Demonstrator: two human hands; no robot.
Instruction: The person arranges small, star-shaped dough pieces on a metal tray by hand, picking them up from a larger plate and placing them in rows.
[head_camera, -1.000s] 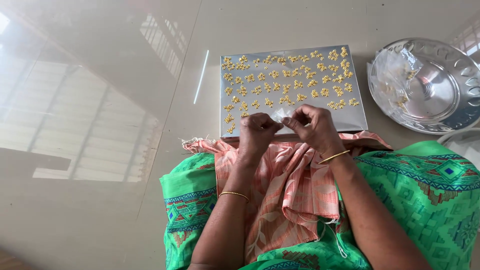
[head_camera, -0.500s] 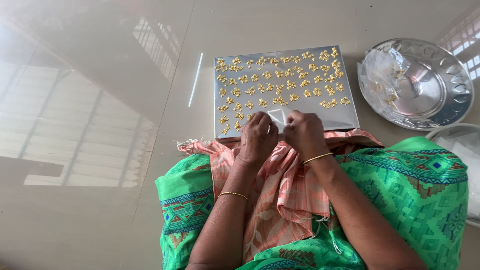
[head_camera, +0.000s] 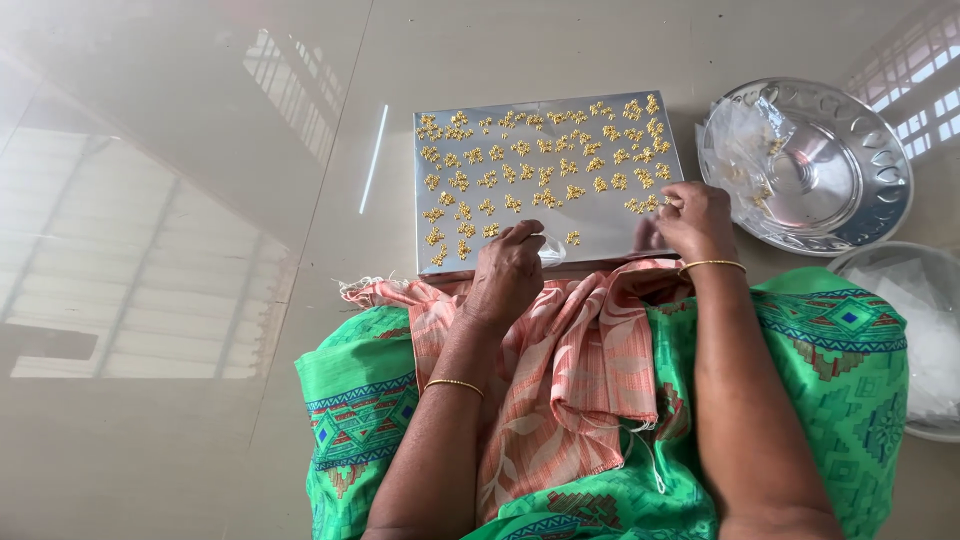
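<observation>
Golden bead clusters lie in rows on a shiny steel tray on the floor. At the tray's six o'clock edge the left hand pinches what seems a small clear packet; at four o'clock the right hand has fingers closed on one cluster. Light, tiny and slippery, they want fingertip pinching.
</observation>
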